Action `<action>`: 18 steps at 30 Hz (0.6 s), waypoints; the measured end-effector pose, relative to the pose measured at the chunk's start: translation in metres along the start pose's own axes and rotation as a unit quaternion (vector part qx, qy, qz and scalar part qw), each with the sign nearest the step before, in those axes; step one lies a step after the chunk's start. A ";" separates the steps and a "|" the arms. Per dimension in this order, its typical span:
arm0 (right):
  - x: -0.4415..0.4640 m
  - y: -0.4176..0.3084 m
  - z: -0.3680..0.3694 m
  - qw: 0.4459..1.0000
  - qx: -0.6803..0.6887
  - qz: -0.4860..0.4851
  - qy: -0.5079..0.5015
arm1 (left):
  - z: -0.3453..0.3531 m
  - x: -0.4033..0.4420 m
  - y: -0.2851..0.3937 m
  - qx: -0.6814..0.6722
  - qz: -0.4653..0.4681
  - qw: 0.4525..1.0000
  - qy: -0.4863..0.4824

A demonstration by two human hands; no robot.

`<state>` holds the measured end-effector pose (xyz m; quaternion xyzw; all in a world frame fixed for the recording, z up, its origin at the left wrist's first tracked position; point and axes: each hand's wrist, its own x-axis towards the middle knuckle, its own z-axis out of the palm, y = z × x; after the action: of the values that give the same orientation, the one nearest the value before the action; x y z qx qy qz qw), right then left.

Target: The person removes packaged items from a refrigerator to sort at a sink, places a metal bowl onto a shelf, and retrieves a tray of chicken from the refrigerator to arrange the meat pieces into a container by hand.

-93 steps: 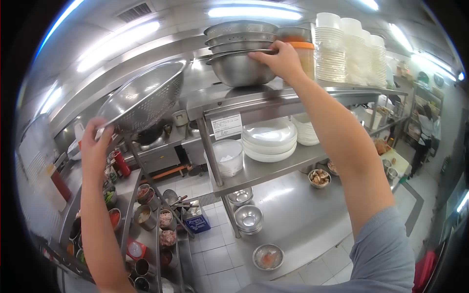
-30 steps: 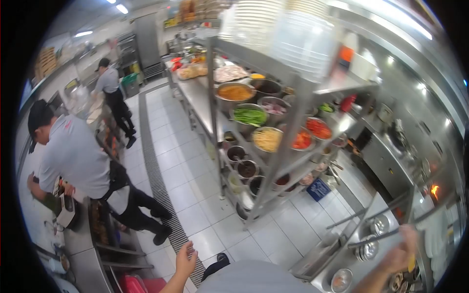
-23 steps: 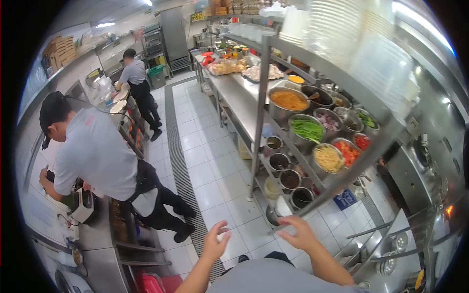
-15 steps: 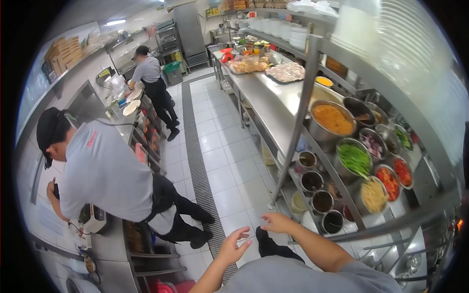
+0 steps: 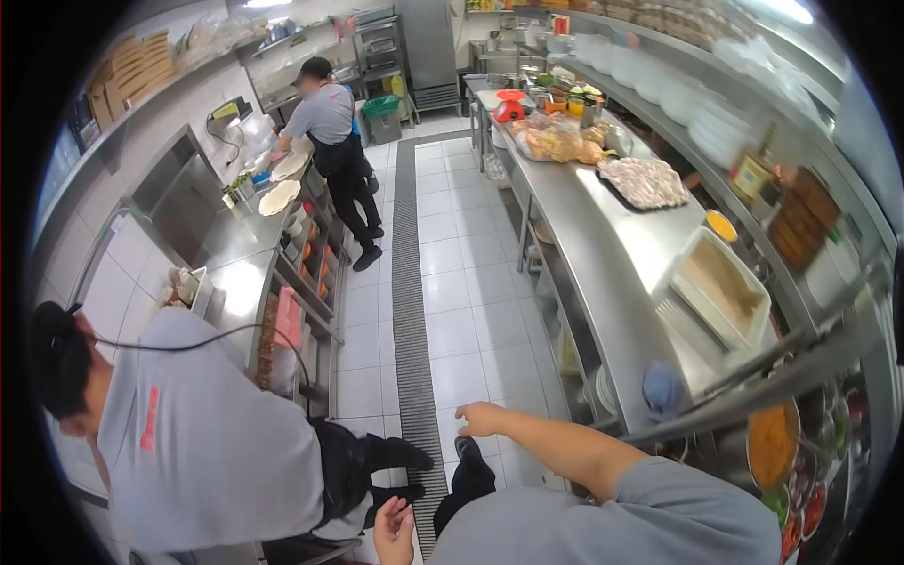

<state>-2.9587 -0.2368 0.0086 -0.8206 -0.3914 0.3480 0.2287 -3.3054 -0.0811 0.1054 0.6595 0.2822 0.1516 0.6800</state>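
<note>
Grey sleeve (image 5: 686, 504) – R hand (image 5: 481, 419) fwd, L hand (image 5: 394, 533) lower

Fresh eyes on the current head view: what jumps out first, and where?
Probably a co-worker's grey shirt, filling the lower left, then the dark floor grate running up the middle of the white tiles. On the long steel table at right, a tray of pale food and, toward the far end, a bright red device also stand out. Low near centre, the wearer's left hand and right hand look empty.
</note>
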 end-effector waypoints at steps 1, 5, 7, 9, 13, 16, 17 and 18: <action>0.020 0.008 -0.005 1.000 0.024 -0.005 -0.002 | 0.002 0.016 0.000 -0.014 -0.009 1.000 0.008; 0.039 0.089 -0.030 0.995 -0.044 0.092 -0.016 | 0.028 0.132 0.026 0.041 -0.028 0.998 -0.042; 0.027 0.136 -0.043 0.988 -0.015 0.155 -0.005 | 0.048 0.196 0.048 0.011 -0.008 0.997 -0.073; 0.008 0.178 -0.058 0.974 0.063 0.213 0.043 | 0.068 0.258 0.063 0.005 0.003 0.995 -0.097; -0.042 0.210 -0.093 0.906 0.238 0.325 0.133 | 0.106 0.369 0.072 -0.011 0.026 0.993 -0.113; -0.039 0.246 -0.113 0.888 0.259 0.333 0.182 | 0.123 0.448 0.051 0.065 0.005 0.992 -0.111; -0.030 0.266 -0.113 0.896 0.219 0.327 0.208 | 0.122 0.471 0.039 0.151 -0.020 0.983 -0.098; -0.014 0.284 -0.127 0.894 0.222 0.328 0.211 | 0.117 0.495 0.011 0.216 -0.015 0.972 -0.087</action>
<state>-2.7324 -0.4280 -0.0871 -0.8846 0.0450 0.2997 0.3545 -2.8414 0.1111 0.0214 0.7976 0.2573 0.0188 0.5453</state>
